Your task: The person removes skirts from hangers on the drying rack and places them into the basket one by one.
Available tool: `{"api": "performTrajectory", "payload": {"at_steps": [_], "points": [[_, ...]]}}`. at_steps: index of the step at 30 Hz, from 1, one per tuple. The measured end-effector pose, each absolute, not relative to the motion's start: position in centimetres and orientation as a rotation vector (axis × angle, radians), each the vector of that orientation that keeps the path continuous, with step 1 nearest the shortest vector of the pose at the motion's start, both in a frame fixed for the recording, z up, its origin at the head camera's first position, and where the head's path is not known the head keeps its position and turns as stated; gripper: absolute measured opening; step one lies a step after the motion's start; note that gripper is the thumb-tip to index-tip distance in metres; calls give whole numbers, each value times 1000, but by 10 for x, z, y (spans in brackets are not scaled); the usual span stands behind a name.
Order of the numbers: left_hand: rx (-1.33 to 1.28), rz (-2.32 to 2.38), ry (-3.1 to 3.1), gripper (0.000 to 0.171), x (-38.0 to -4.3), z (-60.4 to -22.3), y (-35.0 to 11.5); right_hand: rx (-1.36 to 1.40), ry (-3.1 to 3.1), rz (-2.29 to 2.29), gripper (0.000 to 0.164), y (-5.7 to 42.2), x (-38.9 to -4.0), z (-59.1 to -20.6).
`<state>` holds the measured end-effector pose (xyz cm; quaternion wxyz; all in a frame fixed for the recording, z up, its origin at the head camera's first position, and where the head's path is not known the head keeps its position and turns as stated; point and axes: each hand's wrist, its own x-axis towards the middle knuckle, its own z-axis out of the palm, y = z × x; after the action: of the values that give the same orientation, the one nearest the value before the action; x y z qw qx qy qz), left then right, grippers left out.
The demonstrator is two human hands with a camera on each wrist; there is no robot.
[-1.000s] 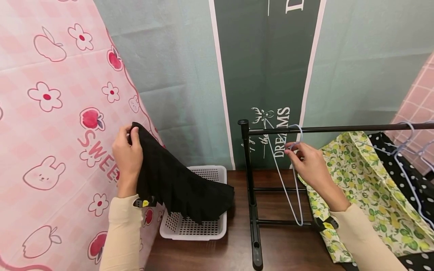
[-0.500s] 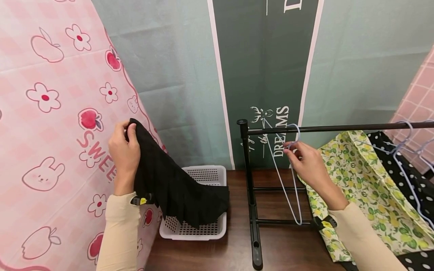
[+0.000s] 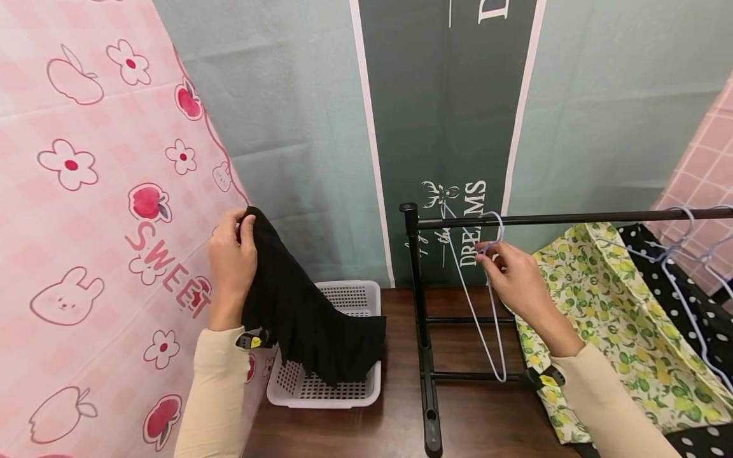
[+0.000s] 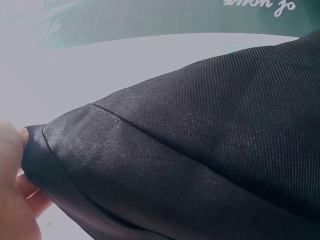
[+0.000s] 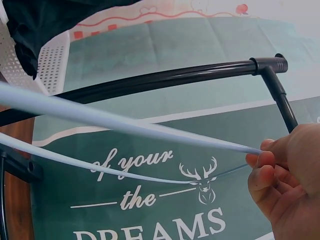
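My left hand (image 3: 231, 267) pinches the top edge of a black pleated skirt (image 3: 312, 324) between thumb and fingers. The skirt slants down to the right, and its lower end overlaps a white basket (image 3: 321, 402). Up close in the left wrist view, the skirt (image 4: 200, 135) shows fine ribbing and a stitched band at the held corner. With thumb and fingertips, my right hand (image 3: 518, 283) grips a pale blue hanger (image 3: 503, 372) just below its hook, which loops over the black rail (image 3: 550, 219). Both arms of the hanger (image 5: 125, 125) stretch away from the fingers in the right wrist view.
A rack upright (image 3: 426, 356) stands between basket and hanger on the brown wooden table (image 3: 366, 436). Lemon-print fabric (image 3: 635, 356) and black polka-dot fabric (image 3: 647, 245) lie at right, by other pale hangers (image 3: 687, 299). A pink printed cloth (image 3: 109, 254) borders the left.
My left hand has shifted right, bringing the skirt's upper end closer to the basket. The right hand keeps its grip on the hanger and has barely moved.
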<state>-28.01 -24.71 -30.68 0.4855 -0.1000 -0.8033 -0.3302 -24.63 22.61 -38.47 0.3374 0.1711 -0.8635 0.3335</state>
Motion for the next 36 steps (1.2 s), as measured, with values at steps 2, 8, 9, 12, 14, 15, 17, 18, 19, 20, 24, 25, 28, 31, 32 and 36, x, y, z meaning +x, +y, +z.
{"api": "performTrajectory", "payload": {"at_steps": [2,8,9,12,14,15,17,18,19,20,24,25,28,31,32,36], "points": [[-255,-818,-1963,30,-280,-310,-245,443,-2252,873,6,225,-246,-385],[-299,-817,-1986,29,-282,-319,-238,441,-2248,870,5,224,-249,-387],[-300,-814,-1993,28,-282,-321,-237,442,-2246,870,5,223,-250,-387],[-298,-804,-2007,27,-283,-328,-234,443,-2246,870,6,222,-251,-388],[-298,-805,-2022,26,-284,-331,-231,442,-2251,875,6,221,-251,-388],[-301,-809,-2030,26,-284,-333,-230,442,-2252,878,7,220,-251,-388],[-311,-825,-2047,26,-284,-335,-227,440,-2254,881,6,220,-252,-389],[-313,-832,-2056,26,-284,-336,-226,441,-2253,880,6,219,-252,-389],[-318,-844,-2064,26,-284,-338,-225,442,-2252,880,6,219,-252,-390],[-322,-850,-2072,26,-284,-339,-224,442,-2251,878,5,219,-252,-390],[-337,-863,-2078,25,-285,-345,-221,444,-2249,872,4,219,-253,-391],[-338,-861,-2078,25,-285,-346,-220,443,-2250,871,4,219,-253,-391],[-335,-866,-2086,25,-285,-350,-218,436,-2256,863,6,219,-254,-392],[-332,-888,-2115,25,-284,-353,-216,432,-2259,855,7,218,-254,-392],[-336,-901,-2125,25,-284,-354,-215,431,-2259,853,7,218,-255,-392],[-358,-940,-2150,24,-282,-359,-212,431,-2255,837,5,217,-256,-393]]}}
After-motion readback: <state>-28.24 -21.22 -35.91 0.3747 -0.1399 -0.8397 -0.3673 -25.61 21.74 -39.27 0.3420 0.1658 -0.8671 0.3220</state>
